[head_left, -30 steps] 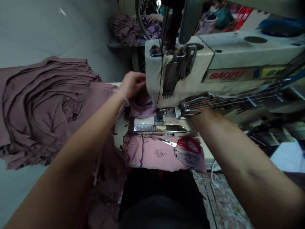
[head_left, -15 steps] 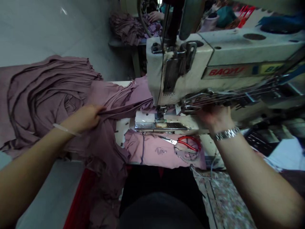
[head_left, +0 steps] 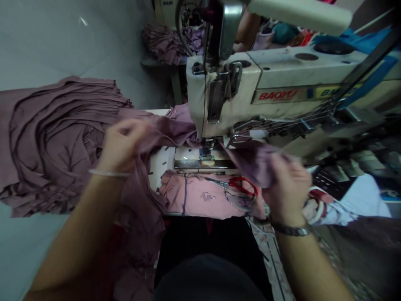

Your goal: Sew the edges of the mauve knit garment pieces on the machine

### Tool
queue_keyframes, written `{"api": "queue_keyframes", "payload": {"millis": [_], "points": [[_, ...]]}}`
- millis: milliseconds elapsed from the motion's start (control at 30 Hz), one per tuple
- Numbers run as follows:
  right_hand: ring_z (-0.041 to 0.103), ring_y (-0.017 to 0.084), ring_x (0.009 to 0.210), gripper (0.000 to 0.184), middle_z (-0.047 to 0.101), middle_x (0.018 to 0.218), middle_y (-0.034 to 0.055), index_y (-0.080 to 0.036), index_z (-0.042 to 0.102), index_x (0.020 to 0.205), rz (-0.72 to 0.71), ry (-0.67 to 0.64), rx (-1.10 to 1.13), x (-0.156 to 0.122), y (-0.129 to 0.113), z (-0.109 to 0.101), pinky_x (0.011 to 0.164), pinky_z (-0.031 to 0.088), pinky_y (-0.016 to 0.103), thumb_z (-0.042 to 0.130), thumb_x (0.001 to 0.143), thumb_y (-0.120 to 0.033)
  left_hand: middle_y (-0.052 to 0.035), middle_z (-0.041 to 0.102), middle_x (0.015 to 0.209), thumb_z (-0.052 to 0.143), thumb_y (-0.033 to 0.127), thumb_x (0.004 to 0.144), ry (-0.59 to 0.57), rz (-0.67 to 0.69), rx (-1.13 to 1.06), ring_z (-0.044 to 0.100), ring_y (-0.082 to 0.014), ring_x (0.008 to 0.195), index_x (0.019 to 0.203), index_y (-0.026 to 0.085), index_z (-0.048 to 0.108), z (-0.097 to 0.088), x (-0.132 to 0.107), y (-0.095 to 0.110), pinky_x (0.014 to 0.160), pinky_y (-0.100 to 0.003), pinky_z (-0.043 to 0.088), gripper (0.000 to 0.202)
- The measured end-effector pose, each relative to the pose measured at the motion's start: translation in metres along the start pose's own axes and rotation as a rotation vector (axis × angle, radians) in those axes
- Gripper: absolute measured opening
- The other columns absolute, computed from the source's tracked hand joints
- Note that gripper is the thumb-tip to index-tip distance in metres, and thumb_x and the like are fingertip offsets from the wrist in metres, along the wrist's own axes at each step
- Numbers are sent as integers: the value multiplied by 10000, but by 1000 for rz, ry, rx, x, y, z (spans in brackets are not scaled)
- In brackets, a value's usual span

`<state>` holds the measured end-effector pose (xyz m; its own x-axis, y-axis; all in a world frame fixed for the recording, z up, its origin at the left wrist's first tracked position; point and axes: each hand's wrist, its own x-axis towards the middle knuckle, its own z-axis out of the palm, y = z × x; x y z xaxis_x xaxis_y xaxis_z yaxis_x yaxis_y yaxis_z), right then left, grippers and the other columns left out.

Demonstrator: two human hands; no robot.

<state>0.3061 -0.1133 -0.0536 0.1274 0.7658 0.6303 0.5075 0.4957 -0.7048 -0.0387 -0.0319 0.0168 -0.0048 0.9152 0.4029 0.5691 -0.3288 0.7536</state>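
Pale grey glossy floor tiles (head_left: 46, 46) fill the upper left of the frame, with a small glare of light (head_left: 83, 21); a second sewing table (head_left: 156, 62) stands at top centre.

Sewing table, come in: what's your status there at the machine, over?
Left hand and right hand both gripping mauve fabric. Fabric spans the needle area of the industrial sewing machine. Red-handled scissors on pink fabric, near the right hand.

Left forearm (head_left: 78, 225) and right forearm (head_left: 307, 263) reach forward, angled inward, elbows out of view. Left hand (head_left: 122, 144) sits higher in view, curled; right hand (head_left: 288, 188) sits lower, bunched. Both motion-blurred; grip unclear.
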Motion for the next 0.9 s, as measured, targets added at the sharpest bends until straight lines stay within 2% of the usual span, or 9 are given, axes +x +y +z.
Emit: {"api": "queue_keyframes", "payload": {"millis": [67,100,200,367,533,633,700,800,900], "points": [[631,243,1045,391,643,1209,127,-208,585,1294,-186,-332,-82,2,-14,20,874,537,406,546,909,-257,-86,691,1057,578,472,891,-414,309,153,668,-212,914,1152,188,639,32,-22,12,750,-345,574,391],[583,264,1135,434,600,1278,146,-174,556,1324,-318,-492,-197,4,-17,26,926,515,422,567,894,-231,-110,670,1117,607,417,885,-489,468,256,650,-227,984,1182,177,626,46,-32,15,808,-357,558,383],[510,307,1181,555,513,1360,201,-83,422,1421,-607,-705,-620,18,-12,27,915,486,459,540,882,-141,-129,641,1121,579,220,911,-405,755,597,618,-229,992,1262,197,579,72,-53,12,801,-360,517,352],[552,256,926,438,633,1063,168,-37,528,1310,-849,-707,-795,33,-1,12,754,475,387,521,886,-146,-132,636,1113,482,130,942,-269,932,711,582,-226,983,1198,107,597,75,-61,8,817,-361,483,281],[470,281,1186,413,563,1272,216,1,509,1309,-876,-674,-705,25,-8,17,949,430,409,442,916,-104,-115,626,1147,482,168,950,-327,839,740,560,-233,987,1220,124,585,77,-68,19,802,-362,477,293],[511,278,1077,437,570,1253,220,-1,499,1320,-810,-644,-745,21,-8,20,838,461,396,478,899,-117,-97,624,1125,501,190,942,-293,773,775,555,-248,948,1296,201,551,80,-71,20,737,-373,460,358],[523,263,980,414,593,1203,211,1,529,1283,-765,-589,-763,18,-7,23,756,464,379,498,886,-114,-116,613,1160,489,171,941,-274,790,747,545,-255,1008,1275,160,565,83,-73,20,783,-384,460,343],[514,242,983,400,616,1146,188,4,528,1279,-677,-520,-701,14,-7,28,815,465,373,489,893,-93,-139,600,1200,484,167,943,-284,799,709,528,-251,1067,1251,86,571,85,-76,20,849,-376,458,331],[505,252,1017,382,604,1212,173,-21,548,1264,-661,-536,-669,11,-12,33,820,463,385,508,905,-142,-120,604,1208,494,198,942,-302,749,746,536,-254,1040,1285,129,559,87,-77,22,812,-382,456,355]]}}
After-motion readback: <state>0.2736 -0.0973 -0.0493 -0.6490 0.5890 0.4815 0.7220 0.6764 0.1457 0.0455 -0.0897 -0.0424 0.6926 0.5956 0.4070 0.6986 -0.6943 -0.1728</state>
